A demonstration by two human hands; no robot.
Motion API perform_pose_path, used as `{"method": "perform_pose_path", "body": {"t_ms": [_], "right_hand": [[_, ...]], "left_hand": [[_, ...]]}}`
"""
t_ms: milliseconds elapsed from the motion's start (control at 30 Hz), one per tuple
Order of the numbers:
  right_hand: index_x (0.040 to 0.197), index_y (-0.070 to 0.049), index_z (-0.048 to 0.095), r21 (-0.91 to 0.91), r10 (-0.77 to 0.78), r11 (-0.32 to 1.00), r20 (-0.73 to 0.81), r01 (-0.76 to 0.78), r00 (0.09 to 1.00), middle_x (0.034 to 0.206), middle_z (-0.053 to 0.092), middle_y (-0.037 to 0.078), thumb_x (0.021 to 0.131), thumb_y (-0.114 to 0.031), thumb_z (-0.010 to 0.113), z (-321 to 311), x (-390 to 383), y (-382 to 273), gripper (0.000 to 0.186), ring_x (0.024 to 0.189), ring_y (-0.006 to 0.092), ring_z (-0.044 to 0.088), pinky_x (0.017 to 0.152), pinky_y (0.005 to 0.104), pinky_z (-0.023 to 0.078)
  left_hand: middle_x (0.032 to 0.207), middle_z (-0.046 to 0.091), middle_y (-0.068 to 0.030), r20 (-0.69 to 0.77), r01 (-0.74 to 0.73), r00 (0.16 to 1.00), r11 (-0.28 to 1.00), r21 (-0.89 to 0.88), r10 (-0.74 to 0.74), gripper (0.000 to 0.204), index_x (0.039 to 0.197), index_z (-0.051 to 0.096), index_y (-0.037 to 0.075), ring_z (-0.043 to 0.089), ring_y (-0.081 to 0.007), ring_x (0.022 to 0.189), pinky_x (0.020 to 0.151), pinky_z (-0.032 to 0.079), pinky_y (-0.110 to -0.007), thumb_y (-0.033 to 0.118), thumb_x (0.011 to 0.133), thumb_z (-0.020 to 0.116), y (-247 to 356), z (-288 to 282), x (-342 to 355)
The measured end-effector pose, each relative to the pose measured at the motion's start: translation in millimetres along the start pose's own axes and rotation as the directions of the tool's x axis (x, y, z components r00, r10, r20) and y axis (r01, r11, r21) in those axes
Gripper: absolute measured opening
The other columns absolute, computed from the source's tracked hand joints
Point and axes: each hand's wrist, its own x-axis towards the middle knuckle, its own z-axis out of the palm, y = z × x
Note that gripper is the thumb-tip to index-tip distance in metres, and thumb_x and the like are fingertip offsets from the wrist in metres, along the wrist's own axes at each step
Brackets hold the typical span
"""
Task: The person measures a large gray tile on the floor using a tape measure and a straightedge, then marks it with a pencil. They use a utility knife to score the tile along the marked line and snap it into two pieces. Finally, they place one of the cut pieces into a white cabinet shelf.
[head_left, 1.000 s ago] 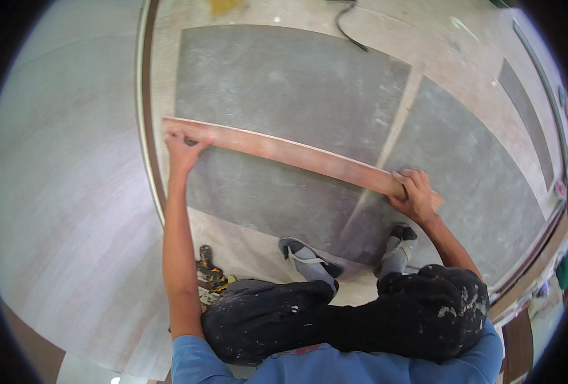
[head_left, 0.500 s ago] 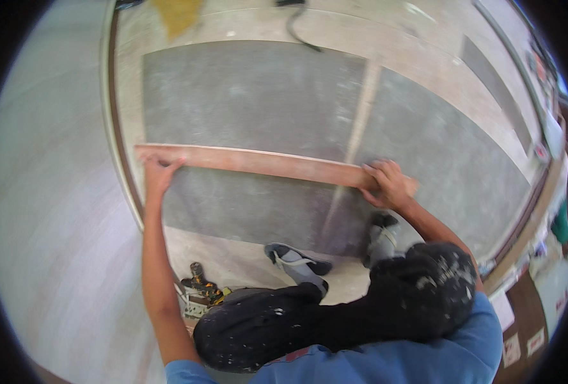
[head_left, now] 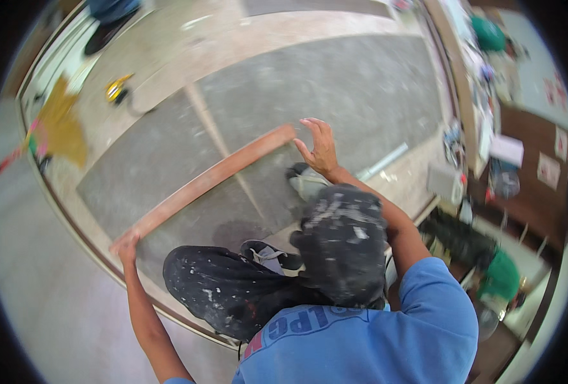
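Note:
A long, narrow reddish-brown wooden strip (head_left: 207,182) lies slantwise over grey sheet panels (head_left: 322,83). At its near left end, my left hand (head_left: 126,248) is closed on the wood. My right hand (head_left: 320,148) is just off the far right end, fingers spread and thumb apart, with nothing in it. Below the strip are my paint-spattered black trouser legs (head_left: 220,288), bent, and my shoes (head_left: 271,255) rest at the panels' near side. A pale seam (head_left: 207,118) runs between the panels and passes under the strip.
A yellow tape measure (head_left: 116,89) and a yellow broom head (head_left: 63,125) lie at the far left. Another person's shoe (head_left: 105,35) shows beyond. On the right are a pale metal strip (head_left: 386,160), a white jug (head_left: 447,182) and a person in a green cap (head_left: 500,274).
My view has turned to the right. My right hand has let go of the strip's right end and its fingers have spread. The left hand still holds the other end.

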Motion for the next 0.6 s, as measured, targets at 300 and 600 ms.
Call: {"method": "perform_pose_path", "body": {"t_ms": [300,600], "right_hand": [[0.107,-0.001,0.066,-0.041,0.901,0.235,-0.365,-0.971,0.234,0.103,0.066,0.019,0.089,-0.038,0.069,-50.2,-295.3,89.4,0.041,0.104,0.0358,0.062,0.092,0.0438,0.048],[0.093,-0.001,0.069,0.056,0.970,0.124,-0.217,-0.991,0.109,0.091,0.071,0.020,0.085,-0.049,0.072,-3.3,-310.9,49.0,0.049,0.085,0.0349,0.068,0.078,0.0433,0.054]], "left_hand": [[0.135,0.059,-0.0119,0.525,0.287,0.833,0.948,-0.136,-0.176,0.063,0.137,0.056,-0.005,0.053,-0.0246,0.124,0.108,0.037,-0.039,0.039,0.092,0.063,64.7,-27.6,-1.4],[0.128,0.063,-0.0092,0.497,0.242,0.863,0.939,-0.246,-0.093,0.051,0.140,0.055,0.003,0.058,-0.0209,0.116,0.101,0.044,-0.036,0.033,0.099,0.052,21.1,-19.3,21.9]]}}
